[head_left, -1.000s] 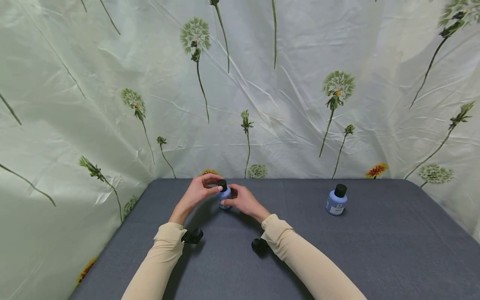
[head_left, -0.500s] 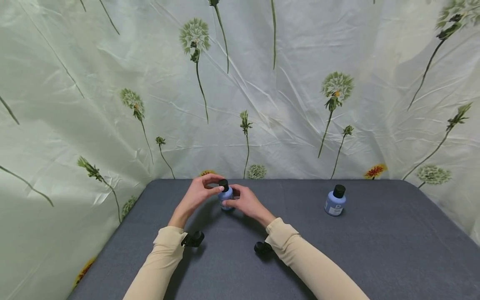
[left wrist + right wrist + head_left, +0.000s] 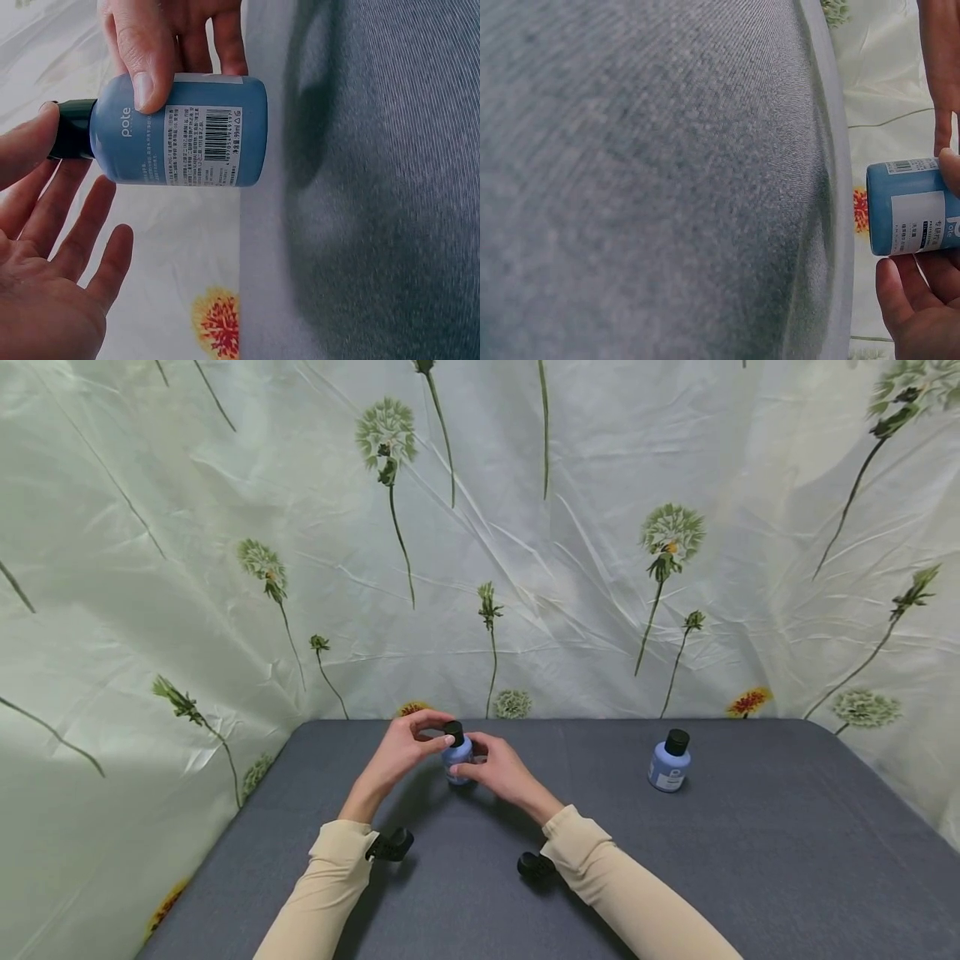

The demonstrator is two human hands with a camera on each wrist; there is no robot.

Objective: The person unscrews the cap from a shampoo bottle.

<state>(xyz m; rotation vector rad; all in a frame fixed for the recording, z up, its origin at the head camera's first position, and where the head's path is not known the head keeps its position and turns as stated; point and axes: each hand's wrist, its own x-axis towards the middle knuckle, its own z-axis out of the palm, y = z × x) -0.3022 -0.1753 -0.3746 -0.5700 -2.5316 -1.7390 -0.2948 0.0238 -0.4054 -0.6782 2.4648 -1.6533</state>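
- The tabletop is covered with dark grey woven cloth, and its far corners are rounded.
- Behind it and along its left side hangs a pale, shiny cloth, with many wrinkles, printed with green dandelion-like heads, long stems and some orange-red flowers.
- Near the far edge, left of the middle, is the held bottle, blue and upright; whether its base touches the tabletop, I cannot tell.
- The left hand pinches the black cap between thumb and fingers; its 2 lower fingers are spread loosely.
- The right hand grips the bottle's body, with its fingers and thumb curled around it.
- Well apart to the right stands a 2nd bottle, also blue with a black cap.
- Soft shadows of the arms lie on the grey cloth.
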